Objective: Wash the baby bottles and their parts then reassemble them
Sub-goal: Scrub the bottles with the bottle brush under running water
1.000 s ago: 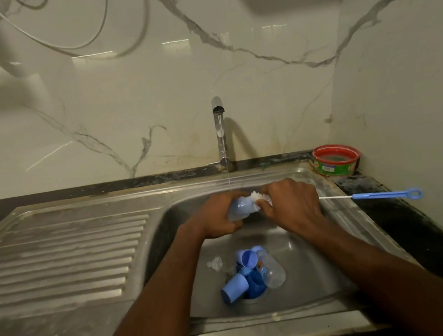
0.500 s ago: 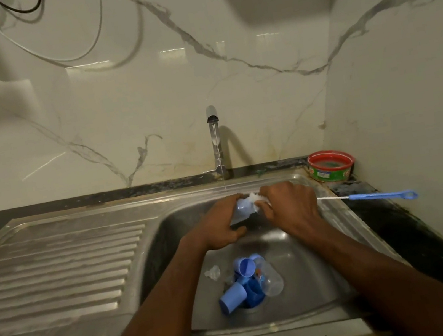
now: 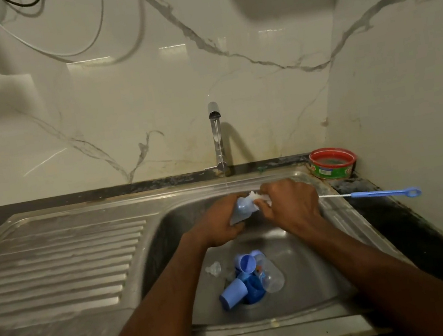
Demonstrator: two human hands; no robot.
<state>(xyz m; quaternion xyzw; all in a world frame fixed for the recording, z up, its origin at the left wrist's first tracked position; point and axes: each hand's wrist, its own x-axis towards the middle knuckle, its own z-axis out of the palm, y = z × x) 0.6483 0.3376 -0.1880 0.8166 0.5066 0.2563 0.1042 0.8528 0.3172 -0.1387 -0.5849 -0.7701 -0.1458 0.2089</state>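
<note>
Dim and yellowish throughout, lit from above and behind the camera. Bright streaks of glare across the glossy wall tiles (image 3: 201,84) in the upper half of the frame, softer sheen on the ribs of the steel drainboard (image 3: 56,266) at left. Large soft shadow at top centre, another in the upper left corner, a narrow one right of the tap (image 3: 217,136). Wide-angle bending of straight edges toward the corners. Forearms at bottom soft, slightly blurred; centre reasonably sharp, somewhat grainy.
</note>
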